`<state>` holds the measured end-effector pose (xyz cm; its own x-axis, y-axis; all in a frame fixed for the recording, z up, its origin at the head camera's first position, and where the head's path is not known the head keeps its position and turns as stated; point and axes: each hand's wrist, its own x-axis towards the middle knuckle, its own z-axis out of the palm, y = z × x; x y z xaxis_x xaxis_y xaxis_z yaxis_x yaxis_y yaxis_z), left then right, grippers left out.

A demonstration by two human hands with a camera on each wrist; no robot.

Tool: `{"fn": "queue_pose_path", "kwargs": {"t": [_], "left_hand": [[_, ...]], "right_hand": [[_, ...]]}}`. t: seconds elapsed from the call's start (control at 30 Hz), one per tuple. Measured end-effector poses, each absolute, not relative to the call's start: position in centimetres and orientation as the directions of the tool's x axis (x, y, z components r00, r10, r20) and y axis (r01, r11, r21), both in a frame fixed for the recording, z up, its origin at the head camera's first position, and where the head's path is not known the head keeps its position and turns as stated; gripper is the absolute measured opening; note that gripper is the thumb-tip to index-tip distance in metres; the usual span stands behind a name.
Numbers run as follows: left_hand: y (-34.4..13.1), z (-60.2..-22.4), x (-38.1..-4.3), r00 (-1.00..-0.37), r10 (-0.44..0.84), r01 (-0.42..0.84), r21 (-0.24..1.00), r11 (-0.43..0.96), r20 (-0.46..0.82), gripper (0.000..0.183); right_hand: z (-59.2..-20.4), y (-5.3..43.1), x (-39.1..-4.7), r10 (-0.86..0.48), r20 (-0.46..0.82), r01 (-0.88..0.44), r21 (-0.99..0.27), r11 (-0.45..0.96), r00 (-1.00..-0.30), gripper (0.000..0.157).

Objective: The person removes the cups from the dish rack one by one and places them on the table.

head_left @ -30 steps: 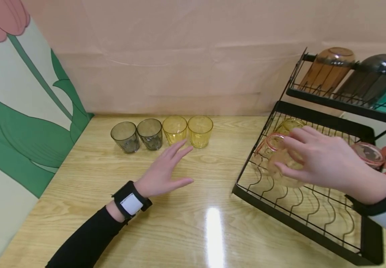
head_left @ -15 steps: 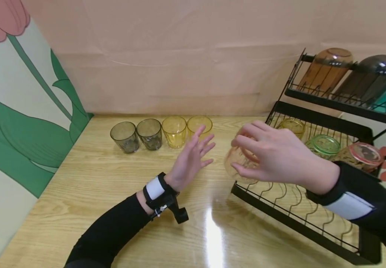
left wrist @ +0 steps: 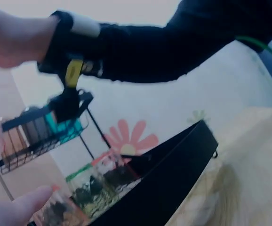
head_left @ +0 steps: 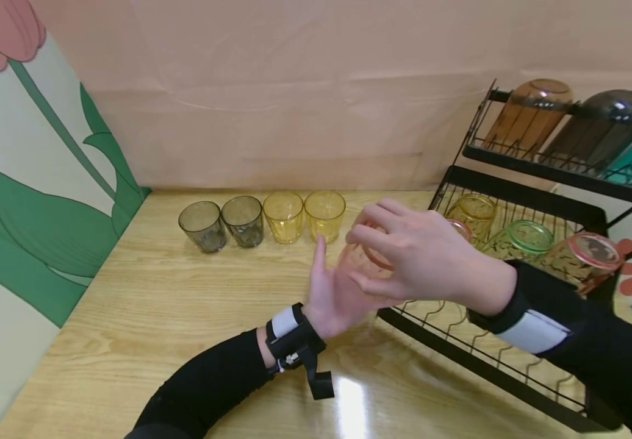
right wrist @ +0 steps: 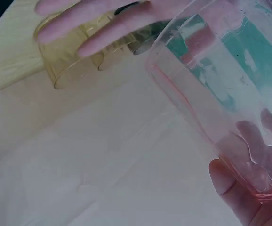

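Observation:
My right hand (head_left: 420, 250) grips a clear pink-tinted glass (right wrist: 211, 89) by one end, fingers and thumb round it, above the table left of the rack. My left hand (head_left: 331, 305) is up against the glass from the left, thumb raised and palm partly behind it. In the right wrist view the left fingers (right wrist: 112, 30) stretch out straight beside the glass's other end. Beyond the hands, two grey glasses (head_left: 203, 227) and two yellow glasses (head_left: 284, 217) stand upright in a row.
A black two-tier wire rack (head_left: 475, 369) stands at the right. Its lower tier holds a yellow glass (head_left: 472, 216), a green-rimmed glass (head_left: 524, 239) and pink-rimmed glasses (head_left: 593, 256). Brown (head_left: 532, 116), dark and teal vessels sit above. A papered wall (head_left: 266, 97) closes the back.
My right hand has lifted the pink glass out of the rack and carried it left. My left hand has moved right, turned palm up and met the glass.

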<state>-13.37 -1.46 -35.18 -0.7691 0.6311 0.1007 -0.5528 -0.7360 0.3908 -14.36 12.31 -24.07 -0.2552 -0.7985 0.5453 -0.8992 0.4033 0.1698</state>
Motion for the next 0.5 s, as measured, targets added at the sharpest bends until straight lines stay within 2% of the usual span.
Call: {"fn": "queue_pose_path", "kwargs": {"t": [0.2,0.37,0.5], "left_hand": [[-1.4,-34.1,-12.8,-0.725,0.683,-0.586,0.441,-0.68,0.09,0.071],[-1.9,-33.9,-13.2,-0.761,0.648,-0.537,0.526,-0.66,0.037,0.057],[-2.5,-34.5,-13.5,-0.781,0.624,-0.514,0.577,-0.634,-0.009,0.048]], "right_hand": [[-25.0,11.9,-14.5,-0.787,0.562,-0.904,0.149,0.401,-0.256,0.029],[-25.8,11.4,-14.9,-0.761,0.595,-0.898,0.143,0.417,-0.259,0.031],[-26.6,11.2,-15.1,-0.775,0.565,-0.9,0.123,0.417,-0.282,0.037]]}}
